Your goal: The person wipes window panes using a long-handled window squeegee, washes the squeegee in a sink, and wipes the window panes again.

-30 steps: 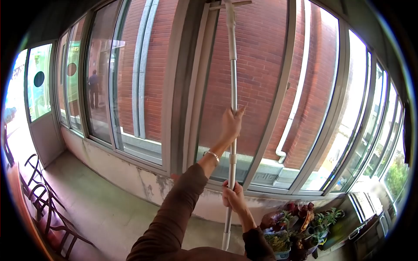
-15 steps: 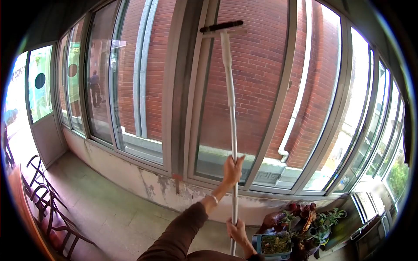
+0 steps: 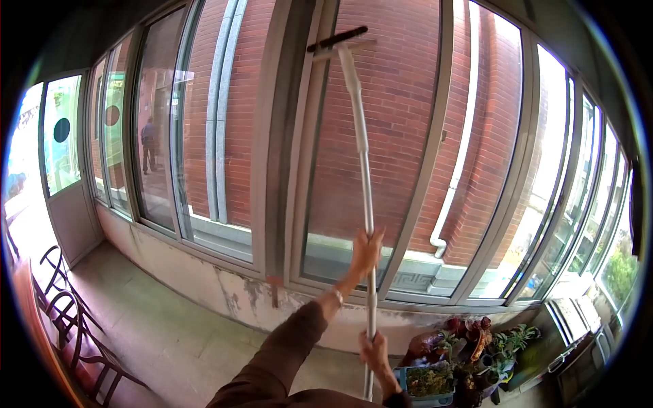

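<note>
Seen from above, the left hand [image 3: 367, 250] and, lower down, the right hand [image 3: 373, 350] are each wrapped around a long white-and-silver pole [image 3: 365, 170], which leans slightly before a tall glass pane [image 3: 394, 129], its black bar-shaped head [image 3: 338, 39] near the pane's upper left edge. With both hands low on so long a shaft, a small tilt could knock the head into the pale metal window frame [image 3: 295, 197]; a sideways swing of the bottom end could catch the green plants in a light-blue planter [image 3: 430, 381].
</note>
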The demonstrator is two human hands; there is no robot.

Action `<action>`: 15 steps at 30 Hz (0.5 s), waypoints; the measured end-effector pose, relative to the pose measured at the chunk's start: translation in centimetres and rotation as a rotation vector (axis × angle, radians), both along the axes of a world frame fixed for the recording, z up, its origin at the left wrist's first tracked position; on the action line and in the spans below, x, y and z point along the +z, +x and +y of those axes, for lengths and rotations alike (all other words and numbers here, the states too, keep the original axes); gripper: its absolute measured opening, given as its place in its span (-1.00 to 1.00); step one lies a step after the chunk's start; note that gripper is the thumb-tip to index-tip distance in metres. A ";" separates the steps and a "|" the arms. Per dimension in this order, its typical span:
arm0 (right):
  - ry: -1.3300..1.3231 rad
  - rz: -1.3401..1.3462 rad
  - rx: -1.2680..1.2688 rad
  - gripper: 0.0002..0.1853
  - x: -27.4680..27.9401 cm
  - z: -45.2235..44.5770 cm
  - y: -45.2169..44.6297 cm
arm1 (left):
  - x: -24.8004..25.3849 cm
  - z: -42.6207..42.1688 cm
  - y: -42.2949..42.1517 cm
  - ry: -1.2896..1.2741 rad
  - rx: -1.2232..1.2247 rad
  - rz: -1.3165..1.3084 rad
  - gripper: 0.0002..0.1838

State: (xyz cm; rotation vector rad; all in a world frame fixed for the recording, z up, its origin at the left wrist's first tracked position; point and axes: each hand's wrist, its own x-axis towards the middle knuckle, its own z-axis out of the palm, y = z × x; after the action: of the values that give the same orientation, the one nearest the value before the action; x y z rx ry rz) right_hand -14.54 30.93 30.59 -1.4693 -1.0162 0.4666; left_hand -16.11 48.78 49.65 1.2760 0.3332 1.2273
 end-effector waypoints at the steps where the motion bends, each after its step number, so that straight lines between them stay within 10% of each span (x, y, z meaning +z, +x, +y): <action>1: 0.070 -0.062 -0.016 -0.78 0.7 1.7 0.5 | 2.3 0.9 -0.1 0.025 -0.059 -0.040 -0.66; 15: 0.328 0.008 0.128 -0.80 25.5 7.7 -5.8 | 27.8 4.2 -5.0 0.376 0.192 0.081 -0.65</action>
State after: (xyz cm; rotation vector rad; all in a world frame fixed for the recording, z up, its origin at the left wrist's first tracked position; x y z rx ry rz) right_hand -20.38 38.63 56.08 -1.1139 -1.1264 0.3757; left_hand -21.15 52.93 77.48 1.6494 0.2972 1.4500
